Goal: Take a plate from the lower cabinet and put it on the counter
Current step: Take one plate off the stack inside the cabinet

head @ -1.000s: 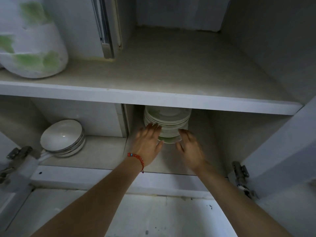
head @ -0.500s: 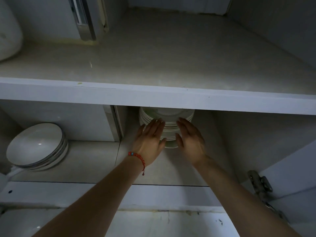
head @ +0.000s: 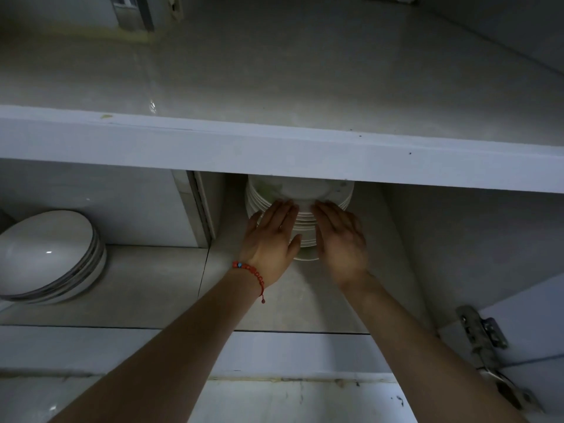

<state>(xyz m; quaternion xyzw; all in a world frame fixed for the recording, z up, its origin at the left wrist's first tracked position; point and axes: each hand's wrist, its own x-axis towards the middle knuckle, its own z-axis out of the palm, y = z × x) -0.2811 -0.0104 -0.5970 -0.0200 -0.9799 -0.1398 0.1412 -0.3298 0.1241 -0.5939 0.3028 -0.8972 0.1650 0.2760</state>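
Observation:
A stack of several white plates point(head: 300, 195) stands on the lower cabinet shelf, its far half hidden under the front edge of the shelf above. My left hand point(head: 270, 239), with a red bead bracelet at the wrist, lies flat against the stack's front left, fingers extended. My right hand point(head: 341, 239) lies against the front right in the same way. The fingertips of both reach the rim of the top plate. Neither hand has closed around a plate.
A second stack of white dishes with dark rims point(head: 48, 254) sits on the lower shelf at the left, past a vertical divider point(head: 200, 212). The upper shelf point(head: 274, 71) spans the frame. A metal door hinge point(head: 482, 334) juts out at lower right.
Both hands have slid up the front of the plate stack, from its base to the top rim. The camera has moved closer and dropped lower.

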